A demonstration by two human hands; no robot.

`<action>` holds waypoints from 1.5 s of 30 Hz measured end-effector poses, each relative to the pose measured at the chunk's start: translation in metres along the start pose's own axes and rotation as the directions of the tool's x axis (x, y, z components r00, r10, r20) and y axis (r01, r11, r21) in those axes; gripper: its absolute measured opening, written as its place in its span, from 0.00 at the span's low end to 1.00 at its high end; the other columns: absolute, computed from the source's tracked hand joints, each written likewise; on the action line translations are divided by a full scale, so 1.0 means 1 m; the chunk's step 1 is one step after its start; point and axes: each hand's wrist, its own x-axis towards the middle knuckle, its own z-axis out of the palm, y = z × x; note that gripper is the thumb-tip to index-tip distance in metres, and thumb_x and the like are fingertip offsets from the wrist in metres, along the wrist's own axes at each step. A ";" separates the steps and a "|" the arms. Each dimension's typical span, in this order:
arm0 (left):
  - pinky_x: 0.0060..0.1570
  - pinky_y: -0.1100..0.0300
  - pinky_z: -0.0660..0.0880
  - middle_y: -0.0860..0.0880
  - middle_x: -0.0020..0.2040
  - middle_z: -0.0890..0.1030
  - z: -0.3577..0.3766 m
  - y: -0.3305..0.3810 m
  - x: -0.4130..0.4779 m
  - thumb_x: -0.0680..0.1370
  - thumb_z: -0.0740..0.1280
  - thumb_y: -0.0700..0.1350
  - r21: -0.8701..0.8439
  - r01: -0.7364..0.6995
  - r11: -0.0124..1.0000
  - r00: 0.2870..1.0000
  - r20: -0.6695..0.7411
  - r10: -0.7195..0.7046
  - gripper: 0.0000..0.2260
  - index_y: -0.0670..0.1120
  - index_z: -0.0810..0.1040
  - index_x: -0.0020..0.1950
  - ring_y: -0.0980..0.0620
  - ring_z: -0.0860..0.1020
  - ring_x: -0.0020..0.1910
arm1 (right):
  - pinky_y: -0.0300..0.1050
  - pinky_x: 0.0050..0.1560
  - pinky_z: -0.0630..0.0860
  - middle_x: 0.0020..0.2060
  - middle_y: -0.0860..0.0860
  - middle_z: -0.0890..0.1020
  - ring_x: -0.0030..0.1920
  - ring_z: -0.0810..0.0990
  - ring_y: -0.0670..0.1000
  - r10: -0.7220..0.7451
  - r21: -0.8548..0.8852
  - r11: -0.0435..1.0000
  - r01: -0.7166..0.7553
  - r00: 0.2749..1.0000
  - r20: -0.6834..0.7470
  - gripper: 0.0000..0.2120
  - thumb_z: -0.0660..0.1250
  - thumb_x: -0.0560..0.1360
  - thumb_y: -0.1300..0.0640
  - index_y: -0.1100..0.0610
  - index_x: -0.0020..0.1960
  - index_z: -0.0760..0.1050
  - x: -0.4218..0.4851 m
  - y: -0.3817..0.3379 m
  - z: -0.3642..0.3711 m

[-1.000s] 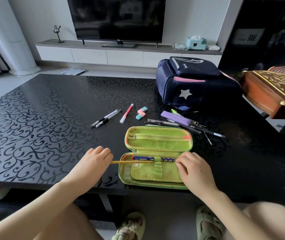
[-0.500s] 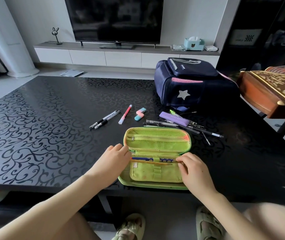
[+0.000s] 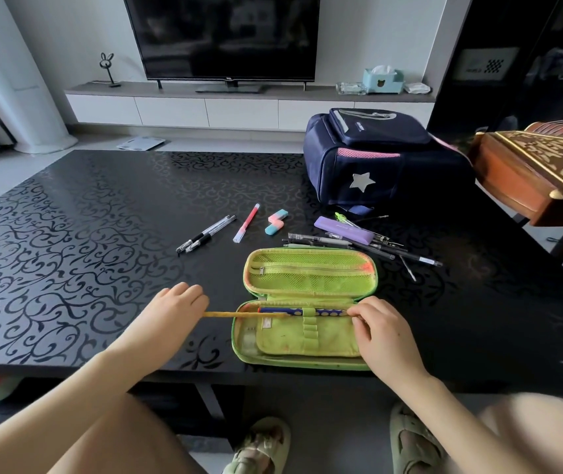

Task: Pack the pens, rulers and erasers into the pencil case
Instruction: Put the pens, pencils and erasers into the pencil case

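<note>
A glossy black table [image 3: 67, 251] with a swirl pattern fills a living room, with a dark television [image 3: 221, 35] on a white wall unit behind. An open green pencil case [image 3: 245, 354] lies at the near edge, a blue dotted pen [image 3: 324, 313] under its elastic loop. The left hand [image 3: 170, 309] curls around the end of a yellow pencil [image 3: 228, 315], whose other end reaches into the case. The right hand [image 3: 382, 326] has its fingers curled at the case's right end; whether it pinches pen or flap cannot be told. Beyond lie two black pens [image 3: 204, 234], a pink pen [image 3: 246, 222], an eraser [image 3: 276, 221] and a tangled pile of pens [image 3: 358, 246], hard to separate. A navy backpack [image 3: 375, 159] stands behind. The table's left half is bare.
</note>
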 end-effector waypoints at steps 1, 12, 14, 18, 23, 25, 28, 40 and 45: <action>0.27 0.57 0.74 0.51 0.35 0.73 0.001 -0.002 -0.002 0.55 0.71 0.29 -0.003 0.002 1.000 1.000 0.005 -0.002 0.20 0.47 0.70 0.36 0.49 0.73 0.32 | 0.38 0.45 0.73 0.40 0.50 0.80 0.43 0.78 0.49 -0.001 -0.003 1.000 0.001 1.000 0.001 0.07 0.67 0.71 0.69 0.61 0.46 0.80 0.000 0.000 0.000; 0.24 0.61 0.72 0.51 0.33 0.75 -0.011 0.039 0.033 0.52 0.72 0.33 -0.003 -0.109 0.994 0.994 -0.005 0.109 0.15 0.47 0.74 0.33 0.50 0.74 0.29 | 0.39 0.43 0.72 0.40 0.50 0.80 0.43 0.78 0.50 0.008 -0.020 1.000 -0.007 1.000 0.011 0.07 0.66 0.71 0.70 0.61 0.46 0.80 0.000 -0.003 -0.001; 0.24 0.62 0.72 0.52 0.32 0.76 -0.009 0.051 0.041 0.52 0.73 0.34 -0.022 -0.115 0.993 0.993 0.001 0.115 0.16 0.48 0.75 0.33 0.51 0.74 0.29 | 0.39 0.44 0.72 0.41 0.50 0.80 0.43 0.78 0.50 0.021 -0.025 0.999 -0.021 1.000 0.002 0.08 0.66 0.71 0.69 0.61 0.47 0.80 0.000 -0.004 -0.002; 0.25 0.63 0.72 0.54 0.31 0.74 0.006 0.072 0.054 0.51 0.76 0.35 -0.089 -0.084 0.993 0.995 0.044 0.088 0.17 0.50 0.74 0.32 0.53 0.74 0.29 | 0.43 0.44 0.76 0.39 0.52 0.82 0.42 0.79 0.53 0.044 -0.055 0.997 -0.047 0.998 -0.049 0.08 0.68 0.70 0.70 0.62 0.47 0.80 -0.002 -0.009 -0.001; 0.37 0.54 0.78 0.48 0.39 0.79 0.010 0.079 0.057 0.69 0.72 0.40 -0.389 0.061 0.919 0.998 0.046 -0.046 0.04 0.45 0.79 0.40 0.46 0.77 0.39 | 0.42 0.45 0.74 0.40 0.52 0.83 0.43 0.79 0.52 0.139 0.046 0.990 -0.135 0.986 -0.096 0.11 0.66 0.70 0.72 0.62 0.50 0.80 -0.003 -0.016 0.002; 0.45 0.52 0.77 0.46 0.44 0.79 0.006 0.079 0.056 0.75 0.67 0.42 -0.433 0.102 0.896 0.995 0.062 -0.083 0.04 0.43 0.80 0.46 0.43 0.76 0.45 | 0.41 0.46 0.73 0.41 0.51 0.82 0.44 0.79 0.51 0.159 0.075 0.985 -0.154 0.984 -0.081 0.13 0.65 0.71 0.72 0.62 0.52 0.79 -0.004 -0.019 0.003; 0.49 0.56 0.74 0.46 0.48 0.78 0.005 0.078 0.054 0.77 0.64 0.44 -0.464 0.140 0.875 0.990 0.077 -0.117 0.07 0.44 0.79 0.50 0.45 0.74 0.50 | 0.40 0.47 0.73 0.42 0.50 0.82 0.45 0.79 0.51 0.157 0.080 0.985 -0.153 0.986 -0.057 0.13 0.65 0.71 0.71 0.61 0.53 0.79 -0.005 -0.022 0.003; 0.47 0.54 0.71 0.45 0.46 0.77 0.007 0.022 0.054 0.74 0.66 0.40 -0.512 0.355 0.782 0.914 0.014 -0.406 0.05 0.42 0.79 0.48 0.44 0.74 0.48 | 0.44 0.47 0.79 0.41 0.53 0.85 0.43 0.84 0.53 -0.006 -0.113 0.994 0.014 0.997 0.073 0.19 0.72 0.59 0.77 0.62 0.47 0.81 -0.004 -0.039 -0.001; 0.44 0.50 0.70 0.37 0.45 0.76 0.031 -0.036 0.071 0.75 0.64 0.38 -0.357 0.561 0.747 0.809 0.045 -0.586 0.06 0.36 0.79 0.47 0.37 0.73 0.47 | 0.41 0.46 0.77 0.41 0.52 0.84 0.43 0.83 0.52 0.037 -0.079 0.996 -0.034 0.999 0.040 0.14 0.69 0.64 0.75 0.62 0.47 0.81 0.014 -0.040 -0.002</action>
